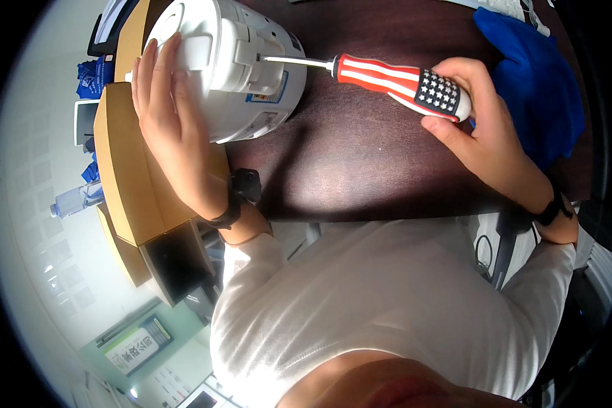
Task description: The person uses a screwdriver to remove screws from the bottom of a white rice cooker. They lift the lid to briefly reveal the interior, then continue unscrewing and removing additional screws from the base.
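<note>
- In the head view, your left hand point(173, 129) lies open along the lid side of the white appliance point(214, 102), fingers extended and resting on its surface.
- Your right hand point(489, 129) is closed around the butt end of the screwdriver point(377, 75), whose handle is red-and-white striped with white stars on a dark patch.
- The screwdriver points to your left, its tip meeting the fitting point(251, 61) on the appliance's side; you cannot tell here whether it sits in a screw.
- The appliance stands at the far left part of your dark brown table point(333, 170), next to an open cardboard box point(126, 170).
- Beyond your right hand, a blue cloth point(537, 95) lies on the table.
- You wear a black band point(554, 207) on your right wrist.
</note>
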